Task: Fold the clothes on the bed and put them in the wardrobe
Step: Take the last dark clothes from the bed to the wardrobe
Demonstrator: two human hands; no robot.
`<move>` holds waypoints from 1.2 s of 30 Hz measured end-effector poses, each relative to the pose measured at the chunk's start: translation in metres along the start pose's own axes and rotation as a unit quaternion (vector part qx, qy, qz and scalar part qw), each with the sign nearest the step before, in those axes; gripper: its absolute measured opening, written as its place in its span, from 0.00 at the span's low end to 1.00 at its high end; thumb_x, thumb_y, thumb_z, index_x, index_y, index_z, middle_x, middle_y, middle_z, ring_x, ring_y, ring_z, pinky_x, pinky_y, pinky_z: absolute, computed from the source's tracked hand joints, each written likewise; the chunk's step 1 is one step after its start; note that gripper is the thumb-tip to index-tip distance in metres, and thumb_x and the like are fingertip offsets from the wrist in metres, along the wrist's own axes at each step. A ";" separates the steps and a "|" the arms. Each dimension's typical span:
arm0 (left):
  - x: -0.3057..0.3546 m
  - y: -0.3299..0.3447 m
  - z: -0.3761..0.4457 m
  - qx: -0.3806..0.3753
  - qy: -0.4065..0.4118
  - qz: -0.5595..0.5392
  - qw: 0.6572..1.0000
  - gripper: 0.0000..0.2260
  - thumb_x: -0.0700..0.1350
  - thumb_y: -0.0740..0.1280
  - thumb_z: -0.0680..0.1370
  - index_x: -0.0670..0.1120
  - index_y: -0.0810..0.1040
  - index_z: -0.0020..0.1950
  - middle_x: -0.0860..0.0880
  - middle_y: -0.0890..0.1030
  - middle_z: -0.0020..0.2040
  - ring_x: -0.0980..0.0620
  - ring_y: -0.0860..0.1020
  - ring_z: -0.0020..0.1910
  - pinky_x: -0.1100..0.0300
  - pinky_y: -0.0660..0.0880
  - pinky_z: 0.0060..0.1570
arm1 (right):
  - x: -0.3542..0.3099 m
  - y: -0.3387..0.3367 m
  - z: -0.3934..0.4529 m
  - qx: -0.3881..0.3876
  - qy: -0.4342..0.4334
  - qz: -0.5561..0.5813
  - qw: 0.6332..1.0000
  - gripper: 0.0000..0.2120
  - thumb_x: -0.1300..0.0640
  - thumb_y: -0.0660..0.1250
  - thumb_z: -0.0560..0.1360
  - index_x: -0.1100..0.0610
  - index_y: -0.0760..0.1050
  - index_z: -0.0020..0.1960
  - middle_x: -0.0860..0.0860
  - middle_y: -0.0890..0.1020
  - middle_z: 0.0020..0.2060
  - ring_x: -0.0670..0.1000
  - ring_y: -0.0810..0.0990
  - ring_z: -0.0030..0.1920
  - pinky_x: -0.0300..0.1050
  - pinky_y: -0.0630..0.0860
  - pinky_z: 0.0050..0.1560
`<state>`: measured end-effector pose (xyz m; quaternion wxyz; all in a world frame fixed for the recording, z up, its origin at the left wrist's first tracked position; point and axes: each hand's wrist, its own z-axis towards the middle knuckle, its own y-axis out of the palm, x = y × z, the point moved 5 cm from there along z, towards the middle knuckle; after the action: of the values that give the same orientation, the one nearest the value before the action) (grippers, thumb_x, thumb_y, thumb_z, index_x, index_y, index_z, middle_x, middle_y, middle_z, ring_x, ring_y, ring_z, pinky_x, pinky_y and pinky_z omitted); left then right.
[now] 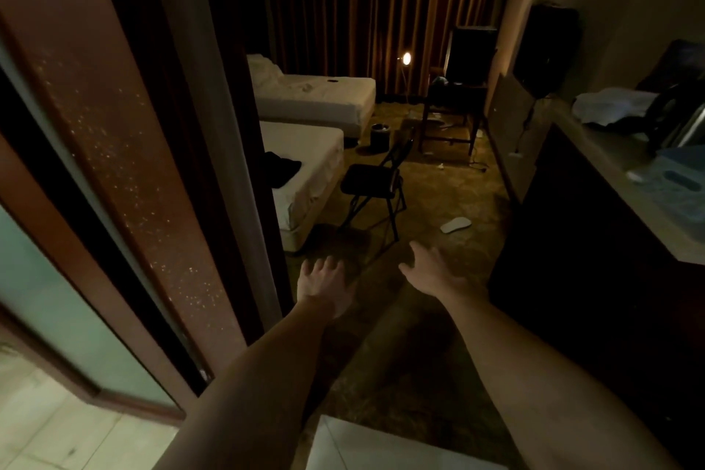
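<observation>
Both bare forearms reach fwd from the bottom edge, over a patterned dark carpet (427, 374). Left hand (324, 284) is palm down, fingers spread loose, grip holding nothing. Right hand (433, 269) is tilted, thumb out to the left, fingers straight and apart, grip likewise holding nothing. Hands are near each other but apart.

Left of the arms: a reddish-brown wooden door frame (126, 149) w/ frosted glass panel (45, 279), pale tiled floor (57, 435) below it. Past the frame, two white-sheeted single beds; near bed (316, 164) carries a crumpled black garment (282, 168) on its top, well apart from both hands. Far bed (324, 95) sits behind it, sheets rumpled. Black folding metal chair (375, 183) stands just beside the near bed's foot end. White slipper (456, 224) lies on the carpet right of the chair. Right side: a long beige-topped desk (610, 168) over dark cabinets, w/ white cloth (610, 107) on it. Brown pleated curtains (362, 0) cover the back wall; a small lamp (406, 58) glows there.
</observation>
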<state>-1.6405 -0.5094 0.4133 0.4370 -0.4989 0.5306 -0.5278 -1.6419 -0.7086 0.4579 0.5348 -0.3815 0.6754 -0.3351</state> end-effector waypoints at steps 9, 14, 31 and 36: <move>0.010 0.005 0.107 -0.033 -0.017 0.000 0.999 0.29 0.63 0.53 0.79 0.51 0.59 0.77 0.47 0.59 0.77 0.45 0.58 0.76 0.44 0.50 0.74 | 0.014 -0.023 0.122 -0.023 -0.026 0.000 0.999 0.29 0.51 0.60 0.82 0.57 0.53 0.78 0.59 0.58 0.76 0.60 0.58 0.76 0.57 0.61 0.72; 0.029 -0.008 0.169 -0.026 -0.034 -0.011 0.999 0.27 0.60 0.54 0.81 0.49 0.60 0.76 0.46 0.60 0.77 0.44 0.58 0.76 0.43 0.51 0.74 | 0.020 -0.057 0.194 -0.020 -0.050 -0.060 0.997 0.28 0.49 0.59 0.82 0.57 0.56 0.78 0.59 0.63 0.73 0.60 0.64 0.72 0.53 0.66 0.67; 0.001 -0.010 0.333 -0.041 -0.139 -0.066 0.987 0.28 0.60 0.56 0.80 0.50 0.58 0.76 0.46 0.63 0.76 0.43 0.62 0.74 0.41 0.59 0.72 | -0.008 -0.082 0.395 -0.033 -0.148 -0.132 0.980 0.27 0.43 0.60 0.78 0.54 0.63 0.73 0.56 0.74 0.65 0.59 0.74 0.64 0.59 0.73 0.61; -0.028 0.007 0.396 0.007 -0.132 -0.058 0.990 0.32 0.66 0.45 0.79 0.50 0.59 0.77 0.45 0.62 0.76 0.44 0.59 0.75 0.40 0.50 0.74 | -0.031 -0.071 0.466 -0.033 -0.141 -0.171 0.975 0.28 0.39 0.59 0.76 0.50 0.64 0.72 0.54 0.75 0.63 0.60 0.74 0.64 0.65 0.67 0.66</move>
<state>-1.2454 -0.5310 0.3805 0.4759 -0.5908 0.4345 -0.4854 -1.1707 -0.7365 0.4393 0.5469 -0.5521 0.5285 -0.3416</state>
